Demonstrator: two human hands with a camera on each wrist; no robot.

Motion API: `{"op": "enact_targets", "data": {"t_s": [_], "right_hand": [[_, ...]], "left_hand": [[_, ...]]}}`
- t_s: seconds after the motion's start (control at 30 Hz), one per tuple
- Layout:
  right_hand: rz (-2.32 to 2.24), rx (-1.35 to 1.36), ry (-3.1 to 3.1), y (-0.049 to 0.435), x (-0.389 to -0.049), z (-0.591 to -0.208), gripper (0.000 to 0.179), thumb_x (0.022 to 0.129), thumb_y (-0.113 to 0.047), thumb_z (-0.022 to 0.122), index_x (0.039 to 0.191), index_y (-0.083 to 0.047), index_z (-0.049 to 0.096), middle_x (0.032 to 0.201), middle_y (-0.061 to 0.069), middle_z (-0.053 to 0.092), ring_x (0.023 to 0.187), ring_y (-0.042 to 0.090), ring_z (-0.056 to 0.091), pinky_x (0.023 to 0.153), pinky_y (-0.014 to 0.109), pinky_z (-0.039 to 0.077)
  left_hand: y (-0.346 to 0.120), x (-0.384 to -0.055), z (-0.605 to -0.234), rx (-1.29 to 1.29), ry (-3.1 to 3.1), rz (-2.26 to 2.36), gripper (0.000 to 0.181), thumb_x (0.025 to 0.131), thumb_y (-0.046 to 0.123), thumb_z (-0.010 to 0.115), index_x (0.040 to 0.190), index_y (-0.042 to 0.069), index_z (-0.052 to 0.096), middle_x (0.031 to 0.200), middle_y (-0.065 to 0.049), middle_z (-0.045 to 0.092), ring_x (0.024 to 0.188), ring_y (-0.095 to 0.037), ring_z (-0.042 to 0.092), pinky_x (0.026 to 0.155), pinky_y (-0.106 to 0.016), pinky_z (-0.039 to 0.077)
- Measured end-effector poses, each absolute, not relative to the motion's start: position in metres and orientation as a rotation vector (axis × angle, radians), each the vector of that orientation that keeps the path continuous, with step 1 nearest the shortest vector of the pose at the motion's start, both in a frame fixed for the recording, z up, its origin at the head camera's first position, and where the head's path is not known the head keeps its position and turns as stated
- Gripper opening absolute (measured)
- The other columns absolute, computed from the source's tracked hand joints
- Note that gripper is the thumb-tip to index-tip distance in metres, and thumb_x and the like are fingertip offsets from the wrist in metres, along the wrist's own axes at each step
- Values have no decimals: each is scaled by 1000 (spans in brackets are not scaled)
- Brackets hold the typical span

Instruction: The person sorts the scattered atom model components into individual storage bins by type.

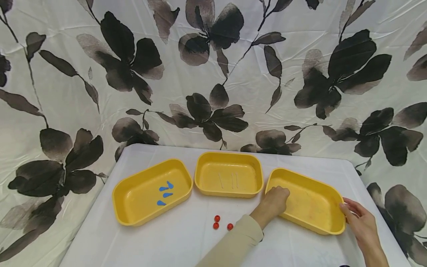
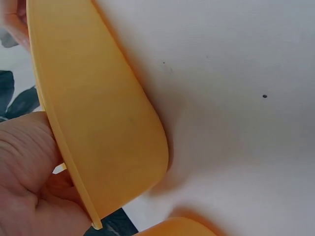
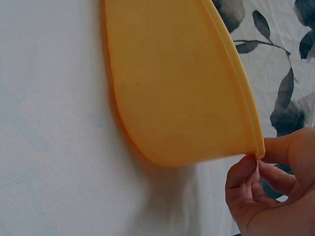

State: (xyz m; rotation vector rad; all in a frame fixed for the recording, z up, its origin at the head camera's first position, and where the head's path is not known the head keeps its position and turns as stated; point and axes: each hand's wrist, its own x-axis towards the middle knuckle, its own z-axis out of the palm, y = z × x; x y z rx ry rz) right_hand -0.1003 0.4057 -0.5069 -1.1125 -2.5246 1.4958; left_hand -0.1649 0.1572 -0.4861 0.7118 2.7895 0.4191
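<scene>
While both hands are at its two ends, the rightmost yellow tray (image 1: 310, 204) sits at the right side of the counter (image 1: 160, 244), slanted so that its right end lies nearer the person. At its left end, the left hand (image 1: 274, 201) has its grip closed around the rim, with fingers curled; at its right end, the right hand (image 1: 363, 224) pinches the rim between thumb and fingers, its grip narrowed to the thickness of the edge. Just beside the left hand's end stands the middle yellow tray (image 1: 207, 180), with three thin pale sticks (image 1: 220, 180) lying on its floor. Farther left is the leftmost yellow tray (image 1: 136, 196), angled the opposite way, holding four blue drop-shaped pieces (image 1: 168, 195) toward its right end. Three small red balls (image 1: 216, 225) lie on the white-covered surface in front of the middle tray, near the beige sleeve (image 1: 233, 241) of the left arm. Behind everything hangs a pale fabric backdrop (image 1: 253, 81) printed with dark flowers and leaves.
</scene>
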Motion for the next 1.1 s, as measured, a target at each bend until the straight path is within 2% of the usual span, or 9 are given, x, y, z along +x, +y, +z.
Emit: {"op": "enact_targets", "data": {"t_s": [0.13,0.33,0.57,0.83,1.1], "right_hand": [[1498,-1126,-2524,405,-101,-506,61,106,-33,57,154,0,41,139,22,49,97,13,51,63,9,49],[1492,-1140,-2523,405,-101,-506,61,106,-33,57,154,0,41,138,21,49,99,16,50,62,9,48],[1492,-1141,-2526,405,-101,-506,61,106,-34,57,155,0,41,140,21,48,99,15,50,62,9,48],[1502,-1143,-2521,405,-102,-506,62,105,-34,57,155,0,41,139,21,48,98,15,51,62,10,49],[1488,-1120,-2533,404,-100,-506,63,105,-35,58,154,1,41,137,22,49,89,4,49,63,10,49]], "left_hand": [[153,-165,-489,781,2797,472,9,91,12,78,92,17,70,84,6,66,77,-6,60,66,-19,47],[146,-165,-492,855,2763,587,12,94,20,78,105,16,75,98,7,68,91,-4,62,79,-13,47],[131,-165,-492,905,2678,950,6,96,16,74,99,11,74,88,7,63,80,-1,53,73,-9,42],[110,-165,-487,778,2456,1396,7,97,11,72,96,5,75,82,7,64,73,1,52,68,-10,46],[90,-161,-485,747,2390,1576,8,96,10,72,96,2,74,81,5,64,70,0,51,67,-12,47]]}}
